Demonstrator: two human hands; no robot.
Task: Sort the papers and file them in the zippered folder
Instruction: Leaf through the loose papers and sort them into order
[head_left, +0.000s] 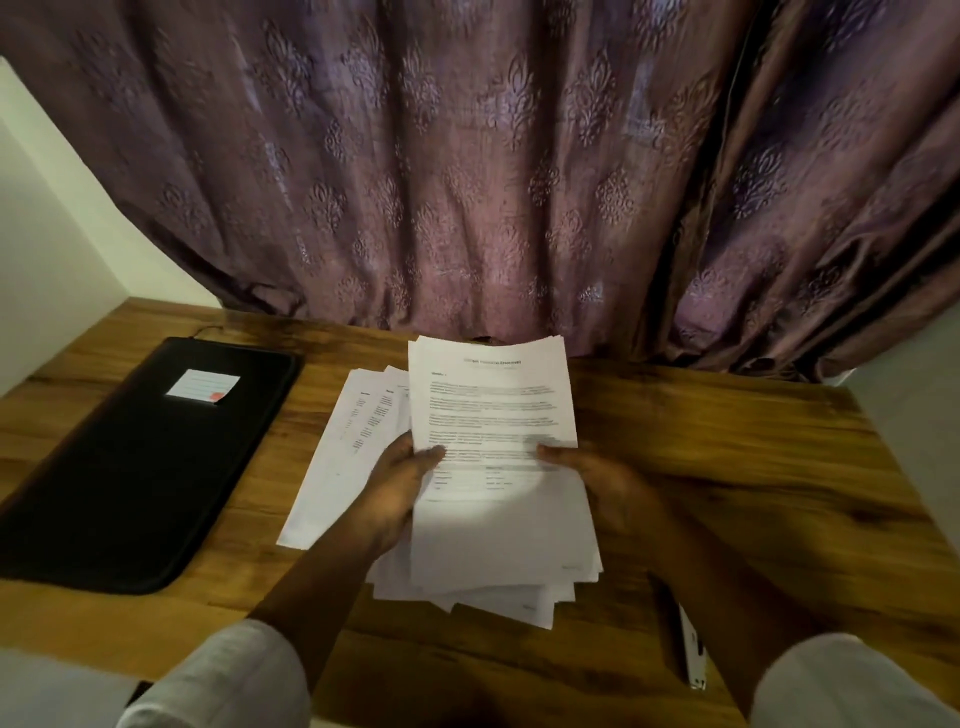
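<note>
— Head view. Grips?
— Left grip (400, 488) curled round the left edge of the paper stack (493, 410), thumb on the printed top page. Right grip (597, 480) clasping the right edge, thumb likewise on top.
— Stack's place?
— Over the middle of the wooden worktop (737, 441), lower sheets fanned unevenly at the near end; resting or lifted, cannot tell. Loose sheets (337, 457) lying flat just left, partly under the stack.
— Folder?
— Black zippered folder (140, 478) lying closed on the worktop's left side, apart from the papers, white label (202, 387) on its cover.
— Else?
— Purple patterned curtain (467, 182) behind. Slim dark-and-white object (693, 660) by the right forearm, too blurred to name.
</note>
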